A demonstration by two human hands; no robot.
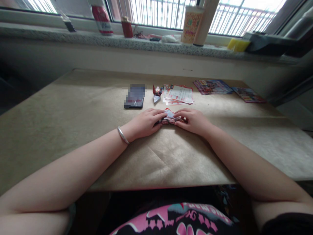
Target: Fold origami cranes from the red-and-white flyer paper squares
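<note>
A small piece of folded paper (169,114), white on top with red and dark printed edges, lies on the table between my hands. My left hand (149,121), with a silver bangle on its wrist, grips the paper's left side between fingers and thumb. On the opposite side, my right hand (192,120) pinches the right end. My fingertips hide both ends of the paper. Just beyond it stands a folded paper figure (157,93) with red and white points, and beside that is a stack of printed sheets (181,94).
A dark phone-like object (135,98), partly pixelated, lies left of the figure. Colourful printed leaflets (214,87) lie at the back right. Along the stone windowsill (80,37) stand a red-and-white can (102,19), a red container (126,27) and a patterned cup (192,26).
</note>
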